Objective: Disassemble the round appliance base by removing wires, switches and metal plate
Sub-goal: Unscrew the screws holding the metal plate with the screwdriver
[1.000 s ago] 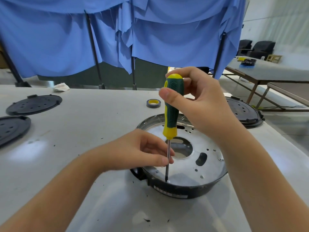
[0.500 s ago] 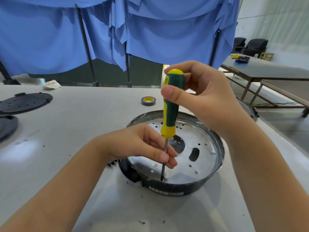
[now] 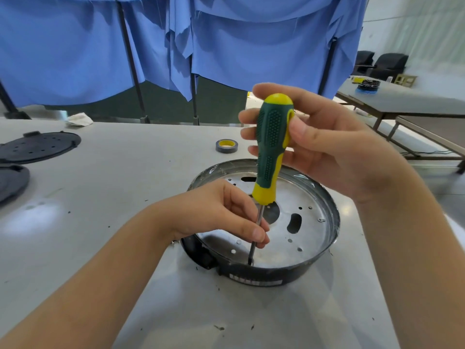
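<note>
A round black appliance base (image 3: 261, 275) sits on the grey table, near its front. Inside it lies a shiny metal plate (image 3: 309, 238) with several holes and slots. A green and yellow screwdriver (image 3: 273, 142) stands upright with its tip down at the plate's near edge. My right hand (image 3: 327, 144) grips its handle from the right, thumb and fingers around it. My left hand (image 3: 219, 212) reaches in from the left and pinches the steel shaft between thumb and fingers. No wires or switches show.
A roll of grey tape with a yellow core (image 3: 226, 146) lies behind the base. Two black perforated round lids (image 3: 37, 147) (image 3: 12, 181) lie at the far left. Blue cloth hangs behind the table. Another table and chairs stand at the right.
The view has shifted, so the base appears further right and lower. My right hand has turned on the handle, with fingers now spread behind it. My left hand still pinches the shaft.
</note>
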Tool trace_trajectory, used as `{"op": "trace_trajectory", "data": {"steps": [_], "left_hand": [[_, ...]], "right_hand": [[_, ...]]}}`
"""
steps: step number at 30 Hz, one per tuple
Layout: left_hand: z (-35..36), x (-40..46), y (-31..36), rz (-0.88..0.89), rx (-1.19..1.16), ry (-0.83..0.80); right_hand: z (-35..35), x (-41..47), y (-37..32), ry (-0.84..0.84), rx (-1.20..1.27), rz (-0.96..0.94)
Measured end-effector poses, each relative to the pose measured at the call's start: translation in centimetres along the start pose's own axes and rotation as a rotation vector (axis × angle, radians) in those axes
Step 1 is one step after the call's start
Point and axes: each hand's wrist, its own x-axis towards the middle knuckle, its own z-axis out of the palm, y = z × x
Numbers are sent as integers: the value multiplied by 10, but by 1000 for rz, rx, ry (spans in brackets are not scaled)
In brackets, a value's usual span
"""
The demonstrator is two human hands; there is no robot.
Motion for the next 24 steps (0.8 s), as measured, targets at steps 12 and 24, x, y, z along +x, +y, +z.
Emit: {"op": "trace_trajectory", "data": {"steps": [12,24], "left_hand": [[1,1,-1,-15,23,52],[5,2,1,-37,17,99]], "right_hand": [[15,0,-13,258,-501,-144],[2,3,0,162,-174,-20]]}}
